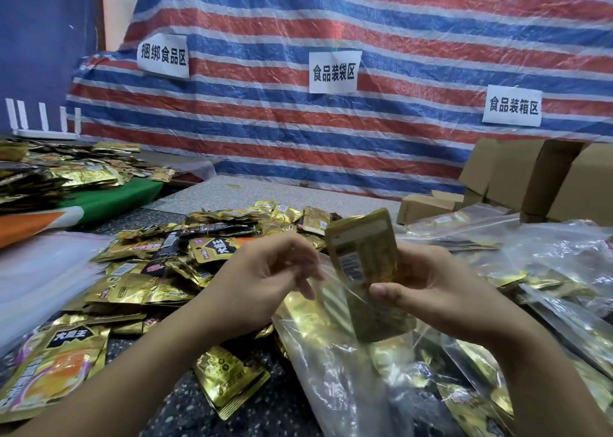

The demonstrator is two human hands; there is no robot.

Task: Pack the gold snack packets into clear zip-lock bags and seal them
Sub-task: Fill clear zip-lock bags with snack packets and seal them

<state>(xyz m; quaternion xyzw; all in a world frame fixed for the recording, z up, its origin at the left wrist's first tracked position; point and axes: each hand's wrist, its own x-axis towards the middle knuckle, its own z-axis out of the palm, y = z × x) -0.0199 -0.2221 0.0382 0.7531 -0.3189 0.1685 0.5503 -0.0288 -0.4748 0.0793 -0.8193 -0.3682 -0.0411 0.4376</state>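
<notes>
- The job looks partly done. Some see-through plastic zip bags with gold packets inside (564,270) already lie in a heap at 3 o'clock on the table.
- Lots is left. A big pile of loose shiny gold snack packets (159,270) covers the dark speckled table (282,406) from 9 o'clock to 12 o'clock of the hands.
- Right now one flat gold foil snack packet (368,270) is going into a clear floppy zip-lock bag (331,353). The bag is open, not sealed yet.
- The right hand (441,290) grips this packet. The thumb presses on its front near the middle, and the other fingers curl behind it.
- The packet stands almost straight up. Its top half pokes out at 12 o'clock above the fingers. Its bottom half is already down inside the bag's mouth, I think.
- The left hand (265,277) sits at 9 o'clock of the packet, close but not touching it. Its fingers are bent and seem to pinch the thin edge of the bag to hold it open.
- Brown cardboard boxes (530,177) wait at 2 o'clock, far back.
</notes>
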